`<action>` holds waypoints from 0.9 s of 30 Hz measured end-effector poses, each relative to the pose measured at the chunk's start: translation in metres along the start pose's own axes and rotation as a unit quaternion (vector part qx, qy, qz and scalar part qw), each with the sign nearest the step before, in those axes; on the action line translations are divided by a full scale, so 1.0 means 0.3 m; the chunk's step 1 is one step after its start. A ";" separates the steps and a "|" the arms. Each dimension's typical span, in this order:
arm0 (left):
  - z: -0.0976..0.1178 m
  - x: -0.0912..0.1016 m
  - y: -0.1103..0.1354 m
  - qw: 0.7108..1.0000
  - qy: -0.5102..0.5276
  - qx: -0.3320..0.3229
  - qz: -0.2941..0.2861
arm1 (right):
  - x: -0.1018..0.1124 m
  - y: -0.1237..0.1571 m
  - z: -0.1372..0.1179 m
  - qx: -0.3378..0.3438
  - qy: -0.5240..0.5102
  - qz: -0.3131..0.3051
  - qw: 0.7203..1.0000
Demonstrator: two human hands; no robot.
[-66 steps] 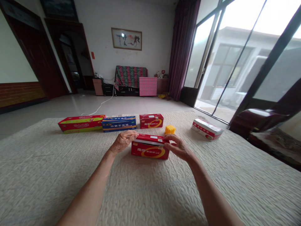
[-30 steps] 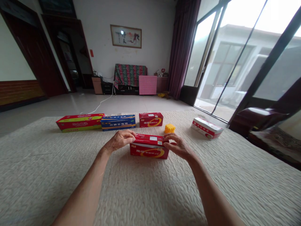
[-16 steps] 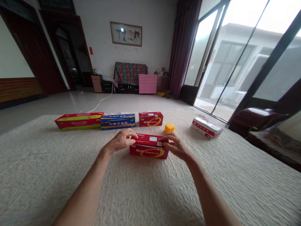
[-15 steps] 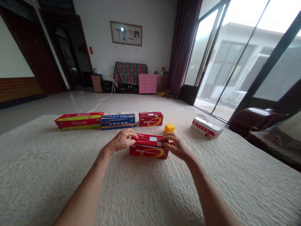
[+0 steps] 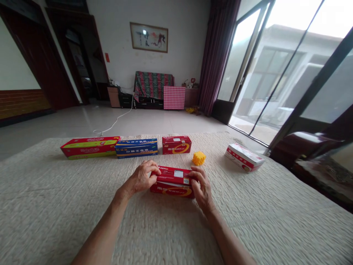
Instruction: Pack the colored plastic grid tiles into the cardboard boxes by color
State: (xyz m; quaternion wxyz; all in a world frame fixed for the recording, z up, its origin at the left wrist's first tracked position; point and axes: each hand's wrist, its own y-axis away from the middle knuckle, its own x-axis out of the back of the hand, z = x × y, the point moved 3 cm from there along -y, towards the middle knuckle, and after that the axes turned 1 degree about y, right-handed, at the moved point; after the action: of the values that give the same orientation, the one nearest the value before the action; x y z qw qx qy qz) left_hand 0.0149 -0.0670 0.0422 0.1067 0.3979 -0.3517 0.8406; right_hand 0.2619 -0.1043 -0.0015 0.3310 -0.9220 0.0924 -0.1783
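Note:
A red cardboard box (image 5: 170,176) with white lettering and a yellow ring lies lengthwise on a cream quilted cover (image 5: 162,232). My left hand (image 5: 141,177) grips its left end, the fingertips on the lid and upper edge. At the opposite end, my right hand (image 5: 202,187) is closed around the corner, fingers on the top and side. A thin pale gap shows along the lid's front edge. Just beyond my right hand sits a small bumpy yellow cube (image 5: 199,158), apart from the box. Behind stands a similar, smaller-looking red box (image 5: 176,146).
Left of the rear red box are a blue box (image 5: 136,148) and a long red-and-green box (image 5: 89,148), close together. A white-and-red box (image 5: 245,157) lies at the right, angled. Dark furniture (image 5: 306,147) borders the cover's right side.
The boxes and cube appear lower in the view. My right hand has curled further around the box's right end, and its forearm has swung inward. My left hand keeps its hold.

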 end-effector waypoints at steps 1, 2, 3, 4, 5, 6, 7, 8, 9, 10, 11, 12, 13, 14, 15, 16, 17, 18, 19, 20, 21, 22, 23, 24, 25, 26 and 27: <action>0.002 0.000 0.000 1.000 -0.001 -0.002 0.001 | -0.001 0.004 -0.001 0.000 0.002 0.000 1.000; 0.004 0.000 0.000 1.000 -0.001 -0.003 0.002 | -0.002 0.006 -0.002 0.000 0.005 0.000 1.000; 0.005 -0.001 0.001 1.000 0.001 -0.004 0.003 | -0.001 0.008 -0.003 0.000 0.010 -0.001 1.000; 0.006 -0.001 0.001 1.000 0.004 -0.006 0.005 | 0.000 0.008 -0.004 0.000 0.017 -0.002 1.000; 0.005 -0.001 0.002 1.000 0.007 -0.007 0.008 | 0.001 0.009 -0.004 -0.001 0.024 -0.003 1.000; 0.005 -0.001 0.003 1.000 0.010 -0.009 0.012 | 0.004 0.009 -0.004 -0.001 0.032 -0.005 0.999; 0.003 -0.002 0.004 1.000 0.013 -0.011 0.016 | 0.007 0.008 -0.004 0.001 0.039 -0.010 0.999; 0.001 -0.003 0.005 1.000 0.014 -0.012 0.018 | 0.012 0.006 -0.007 0.005 0.048 -0.019 0.999; -0.001 -0.004 0.006 1.000 0.016 -0.014 0.020 | 0.018 0.003 -0.011 0.011 0.058 -0.033 0.998; -0.004 -0.005 0.007 1.000 0.017 -0.015 0.020 | 0.024 -0.001 -0.019 0.018 0.072 -0.053 0.996; -0.006 -0.007 0.007 1.000 0.017 -0.016 0.020 | 0.031 -0.006 -0.029 0.025 0.091 -0.077 0.993; -0.008 -0.008 0.008 1.000 0.017 -0.016 0.020 | 0.038 -0.012 -0.042 0.033 0.114 -0.101 0.988; -0.010 -0.008 0.008 1.000 0.017 -0.017 0.019 | 0.044 -0.020 -0.058 0.040 0.140 -0.127 0.981; -0.012 -0.009 0.009 1.000 0.016 -0.017 0.019 | 0.048 -0.028 -0.075 0.046 0.165 -0.152 0.974; -0.013 -0.008 0.009 1.000 0.017 -0.017 0.020 | 0.050 -0.038 -0.094 0.053 0.187 -0.173 0.965; -0.014 -0.008 0.009 0.999 0.020 -0.016 0.020 | 0.048 -0.049 -0.112 0.058 0.207 -0.193 0.957; -0.016 -0.008 0.009 0.999 0.023 -0.016 0.020 | 0.044 -0.062 -0.129 0.062 0.224 -0.212 0.949; -0.017 -0.007 0.009 0.999 0.027 -0.014 0.020 | 0.036 -0.076 -0.143 0.061 0.239 -0.229 0.941; -0.017 -0.007 0.008 0.999 0.031 -0.013 0.020 | 0.026 -0.091 -0.154 0.058 0.254 -0.248 0.933; -0.018 -0.006 0.008 0.999 0.035 -0.012 0.020 | 0.014 -0.106 -0.162 0.053 0.268 -0.266 0.924; -0.018 -0.006 0.006 0.999 0.037 -0.009 0.019 | 0.001 -0.122 -0.167 0.048 0.280 -0.285 0.915; -0.019 -0.005 0.005 0.999 0.039 -0.006 0.018 | -0.013 -0.137 -0.171 0.045 0.290 -0.304 0.906; -0.019 -0.005 0.003 0.999 0.039 -0.002 0.017 | -0.028 -0.151 -0.173 0.045 0.297 -0.320 0.898; -0.019 -0.005 0.002 0.999 0.038 0.001 0.017 | -0.043 -0.164 -0.176 0.048 0.301 -0.333 0.892; -0.019 -0.005 0.000 0.999 0.036 0.003 0.016 | -0.058 -0.175 -0.179 0.054 0.301 -0.344 0.888; -0.019 -0.004 -0.001 0.999 0.034 0.006 0.014 | -0.074 -0.184 -0.182 0.060 0.300 -0.353 0.884; -0.019 -0.003 -0.003 0.999 0.032 0.008 0.012 | -0.088 -0.191 -0.185 0.064 0.299 -0.361 0.881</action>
State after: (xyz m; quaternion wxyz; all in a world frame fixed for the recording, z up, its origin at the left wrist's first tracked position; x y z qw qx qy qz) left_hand 0.0126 -0.0625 0.0394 0.1044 0.3672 -0.3464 0.8569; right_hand 0.2188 -0.0848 0.0681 0.2590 -0.7711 -0.1644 -0.5580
